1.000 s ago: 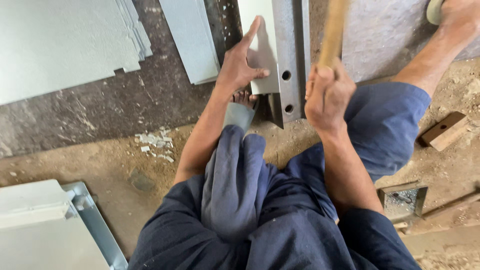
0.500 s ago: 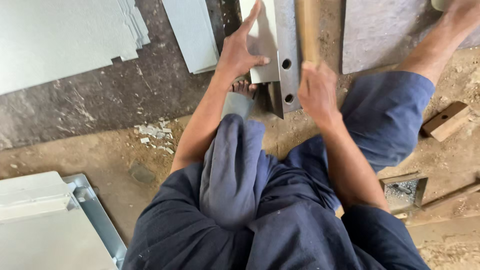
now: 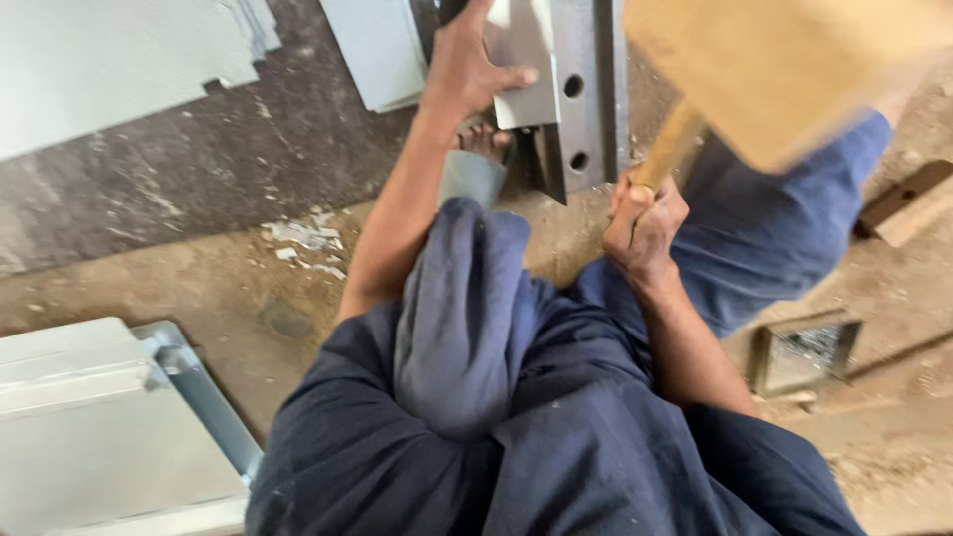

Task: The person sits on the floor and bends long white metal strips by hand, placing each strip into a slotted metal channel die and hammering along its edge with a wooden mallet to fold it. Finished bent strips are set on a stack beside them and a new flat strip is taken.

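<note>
My left hand (image 3: pixel 467 69) presses flat on a folded grey sheet-metal piece (image 3: pixel 521 69) that lies against a steel bar with round holes (image 3: pixel 581 99). My right hand (image 3: pixel 645 223) is shut on the handle of a wooden mallet (image 3: pixel 784 69). The mallet's big pale head is raised close to the camera at the top right, blurred. I sit on the floor in dark blue clothes, knees drawn up, with my toes just below the metal piece.
Grey metal sheets lie at the top left (image 3: pixel 109 69) and top middle (image 3: pixel 372 50). A folded metal box panel (image 3: pixel 109 437) sits at the bottom left. Wood blocks (image 3: pixel 908 203) and a small square frame (image 3: pixel 804 352) lie on the dusty floor at the right.
My right hand has lifted the mallet, bringing its head up towards the camera. My left hand stays pressed on the metal piece. The view has moved closer.
</note>
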Available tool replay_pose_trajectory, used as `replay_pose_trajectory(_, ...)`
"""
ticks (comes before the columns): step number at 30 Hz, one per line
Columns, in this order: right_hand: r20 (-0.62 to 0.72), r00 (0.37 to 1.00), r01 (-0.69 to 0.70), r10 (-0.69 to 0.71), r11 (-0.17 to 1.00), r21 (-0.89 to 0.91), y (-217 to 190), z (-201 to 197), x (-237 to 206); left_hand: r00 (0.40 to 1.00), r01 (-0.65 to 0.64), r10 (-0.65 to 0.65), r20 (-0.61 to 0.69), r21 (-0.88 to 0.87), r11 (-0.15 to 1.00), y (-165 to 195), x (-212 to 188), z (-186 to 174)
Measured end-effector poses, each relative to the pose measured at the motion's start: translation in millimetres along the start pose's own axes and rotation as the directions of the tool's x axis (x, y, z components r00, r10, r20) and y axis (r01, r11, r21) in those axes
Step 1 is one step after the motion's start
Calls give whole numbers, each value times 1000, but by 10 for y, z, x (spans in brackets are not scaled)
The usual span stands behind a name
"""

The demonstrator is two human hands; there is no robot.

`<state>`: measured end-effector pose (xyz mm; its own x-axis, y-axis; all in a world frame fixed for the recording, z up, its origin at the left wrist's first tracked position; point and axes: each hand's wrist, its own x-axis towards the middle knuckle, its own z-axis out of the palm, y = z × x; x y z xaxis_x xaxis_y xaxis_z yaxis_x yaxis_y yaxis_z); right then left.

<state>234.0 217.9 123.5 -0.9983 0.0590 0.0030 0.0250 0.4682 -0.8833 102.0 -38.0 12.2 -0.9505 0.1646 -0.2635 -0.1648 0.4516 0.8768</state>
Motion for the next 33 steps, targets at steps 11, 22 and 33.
replay_pose_trajectory(11,138,826,-564,547,801,199,189,-184,-541,996,-83,80,-42,-77,994,68,-65,34)
replay_pose_trajectory(22,210,760,-589,615,514,624,524,-360,-667,997,-72,72,-4,-115,991,-23,-69,90)
replay_pose_trajectory(33,114,892,-379,438,583,719,753,-210,-611,999,-12,14,48,-42,999,-93,4,29)
